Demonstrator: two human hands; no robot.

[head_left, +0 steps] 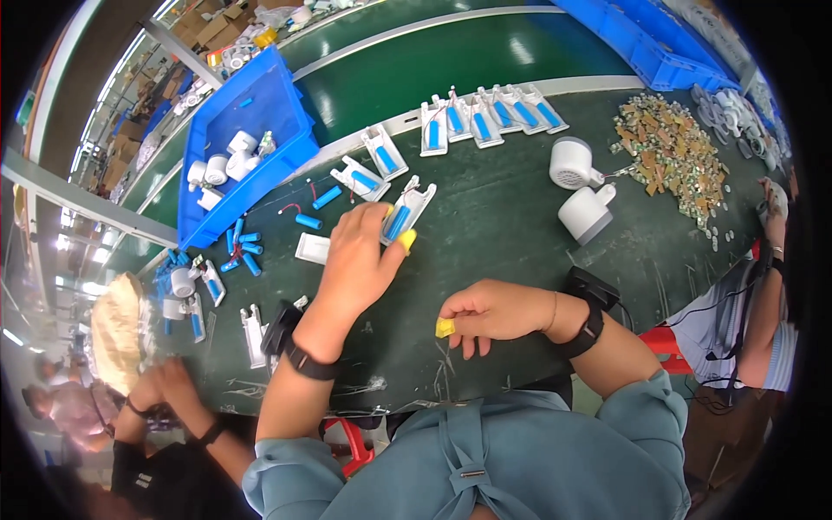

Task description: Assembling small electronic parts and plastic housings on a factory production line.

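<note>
My left hand (357, 260) grips a white plastic handle shell (419, 208) between thumb and fingers, with a blue cylindrical battery (398, 223) lying in it. Yellow finger covers show on that hand's thumb and a fingertip. Lower and to the right, my right hand (498, 310) hovers over the green table with its index finger and thumb brought together at a yellow-covered tip. Whatever may be pinched there is too small to make out. Close to my left hand are a plain white shell piece (312, 249) and loose wired batteries (327, 198).
White shells with batteries (481, 125) line the table's far side. Two white round-headed housings (586, 214) stand right of centre, beside a heap of small circuit boards (672, 152). A blue crate (299, 143) sits at the left. Co-workers' hands (165, 381) show at both sides.
</note>
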